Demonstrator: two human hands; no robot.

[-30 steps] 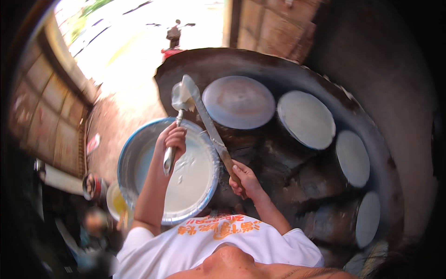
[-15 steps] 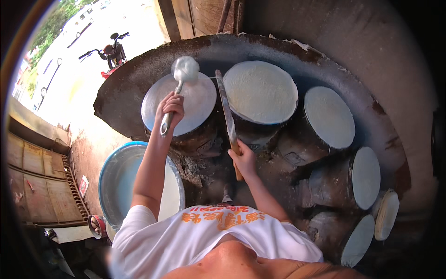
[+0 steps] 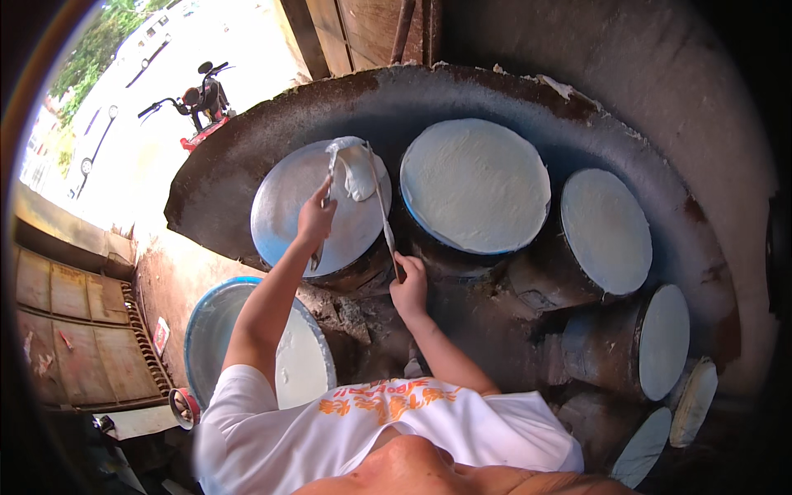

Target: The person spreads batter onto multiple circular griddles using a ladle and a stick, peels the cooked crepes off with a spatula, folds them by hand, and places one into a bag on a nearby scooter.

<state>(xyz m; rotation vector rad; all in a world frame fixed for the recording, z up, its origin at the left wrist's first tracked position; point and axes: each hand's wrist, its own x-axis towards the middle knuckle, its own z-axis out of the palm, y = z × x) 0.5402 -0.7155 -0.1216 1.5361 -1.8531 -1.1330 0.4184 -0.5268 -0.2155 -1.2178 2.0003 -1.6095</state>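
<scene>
My left hand (image 3: 316,221) is closed round the handle of a metal ladle (image 3: 317,257), tipped over the leftmost round griddle (image 3: 285,206). White batter (image 3: 359,178) runs from the ladle onto the griddle's far right part. In my right hand (image 3: 409,289) is a long, thin spreading stick (image 3: 380,194), gripped at its near end. Its blade reaches along the griddle's right side, beside the batter, and I cannot tell whether it touches. Just to the right, a second griddle carries a pale round sheet of batter (image 3: 474,186).
A big basin (image 3: 191,351) of batter stands below my left forearm. More drum-like stoves with batter-covered griddles (image 3: 606,231) curve round to my right. A rusty curved metal shield (image 3: 396,91) rises behind them. A motorbike (image 3: 198,103) is outside at far left.
The full ladle has come down and tipped, and its batter now flows onto the left griddle. My right hand has drawn slightly left and nearer with the stick.
</scene>
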